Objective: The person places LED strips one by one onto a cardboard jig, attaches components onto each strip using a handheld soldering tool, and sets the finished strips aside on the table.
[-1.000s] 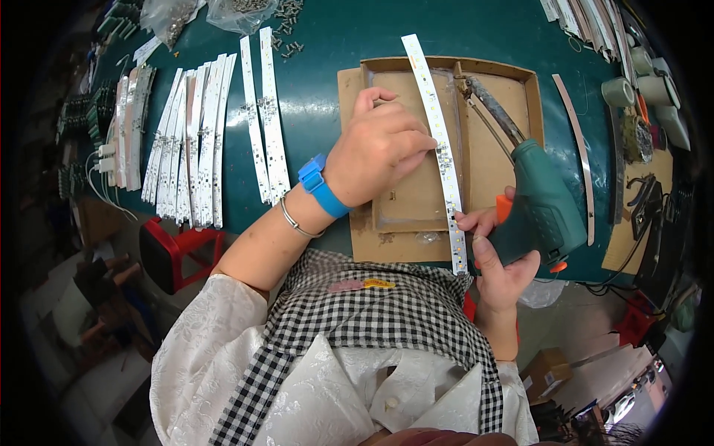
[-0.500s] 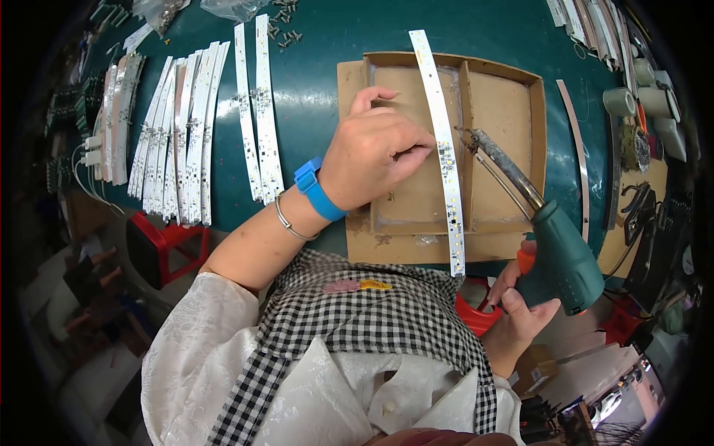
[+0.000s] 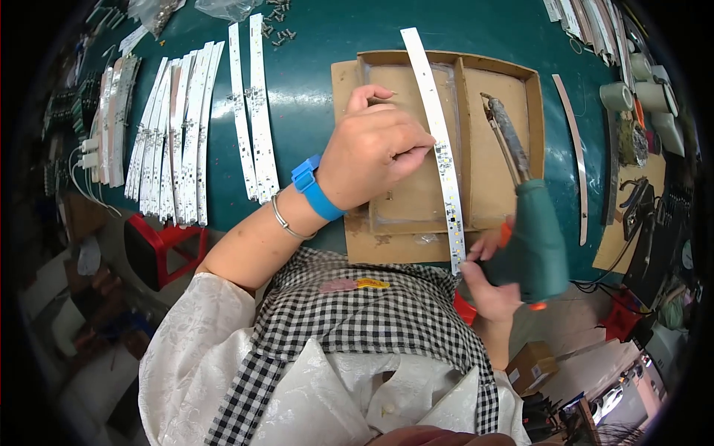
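A long white LED strip (image 3: 431, 111) with small components along it lies across the cardboard box, its near end by my apron. My left hand (image 3: 381, 152) is closed, thumb and index finger pinched at the strip's left edge about midway along; anything tiny between the fingertips is hidden. In my right hand (image 3: 492, 288) is a green soldering gun (image 3: 537, 241) with an orange trigger, its dark tip pointing away over the box's right compartment, apart from the strip. The right fingers wrap its handle, and the thumb is close to the strip's near end.
A shallow cardboard box (image 3: 537, 134) with a divider rests on the green table (image 3: 312, 74). Several LED strips (image 3: 175, 134) stand in rows at left, with two strips (image 3: 256, 111) nearer. Loose screws (image 3: 280, 30) lie at the back. One narrow strip (image 3: 573, 149) and solder rolls (image 3: 616, 97) are at right.
The soldering gun's tip has moved away from the strip, rightward and farther off, while its body and my right hand swung left. My left hand keeps its pinch at the strip.
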`<control>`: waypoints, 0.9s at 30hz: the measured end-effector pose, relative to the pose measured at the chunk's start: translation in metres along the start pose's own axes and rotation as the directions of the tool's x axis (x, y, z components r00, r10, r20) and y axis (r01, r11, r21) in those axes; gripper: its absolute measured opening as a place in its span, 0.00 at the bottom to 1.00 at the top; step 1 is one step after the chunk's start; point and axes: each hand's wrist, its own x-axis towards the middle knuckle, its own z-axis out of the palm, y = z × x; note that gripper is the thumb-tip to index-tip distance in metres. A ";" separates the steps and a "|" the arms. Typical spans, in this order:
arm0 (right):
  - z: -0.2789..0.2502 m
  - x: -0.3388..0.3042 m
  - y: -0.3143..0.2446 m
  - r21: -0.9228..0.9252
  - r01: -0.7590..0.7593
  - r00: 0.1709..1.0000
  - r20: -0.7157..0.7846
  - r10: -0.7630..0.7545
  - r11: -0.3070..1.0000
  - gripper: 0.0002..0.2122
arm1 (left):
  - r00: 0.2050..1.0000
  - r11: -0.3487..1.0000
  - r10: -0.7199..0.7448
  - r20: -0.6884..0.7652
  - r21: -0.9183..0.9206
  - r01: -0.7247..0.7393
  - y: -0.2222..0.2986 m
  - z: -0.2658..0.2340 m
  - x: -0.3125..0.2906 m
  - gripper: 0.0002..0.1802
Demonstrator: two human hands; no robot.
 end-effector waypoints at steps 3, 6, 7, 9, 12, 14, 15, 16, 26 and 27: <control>0.007 0.002 0.001 -0.429 -0.020 0.999 0.031 0.037 0.903 0.14 | 1.000 1.000 0.005 0.004 0.006 -0.005 0.000 0.001 0.000 0.08; 0.006 0.000 0.008 -0.183 -0.128 0.991 0.014 0.132 0.975 0.35 | 1.000 0.999 0.028 0.008 0.018 -0.029 0.000 0.000 0.000 0.08; 0.008 0.002 0.009 -0.183 -0.129 0.991 0.012 0.134 0.974 0.35 | 0.999 0.998 0.047 0.018 0.038 -0.048 0.001 0.000 0.000 0.09; 0.013 0.008 0.011 -0.179 -0.015 1.000 0.003 0.016 0.984 0.34 | 0.996 0.992 0.067 0.056 0.098 -0.073 0.003 -0.002 0.000 0.09; 0.015 0.009 0.010 -0.188 0.009 1.000 -0.018 -0.013 0.982 0.33 | 0.989 0.978 0.099 0.111 0.172 -0.117 0.007 -0.003 0.003 0.10; 0.017 0.008 0.009 -0.152 0.005 0.999 -0.035 -0.010 0.988 0.33 | 0.986 0.973 0.112 0.128 0.189 -0.135 0.008 -0.005 0.003 0.10; 0.018 0.008 0.010 -0.118 0.001 0.998 -0.056 -0.007 0.993 0.32 | 0.985 0.974 0.107 0.134 0.183 -0.131 0.007 -0.004 0.002 0.10; 0.018 0.007 0.012 -0.118 0.004 0.998 -0.055 -0.010 0.993 0.32 | 0.985 0.976 0.103 0.140 0.176 -0.127 0.007 -0.004 0.002 0.10; -0.013 -0.012 -0.009 0.054 0.022 0.984 -0.178 -0.012 0.998 0.33 | 1.000 0.999 -0.021 -0.004 -0.026 0.021 0.003 0.000 -0.002 0.07; -0.017 -0.012 -0.018 0.107 -0.009 0.987 -0.158 0.026 0.994 0.34 | 1.000 0.999 -0.025 -0.001 -0.039 0.025 0.002 -0.001 -0.002 0.07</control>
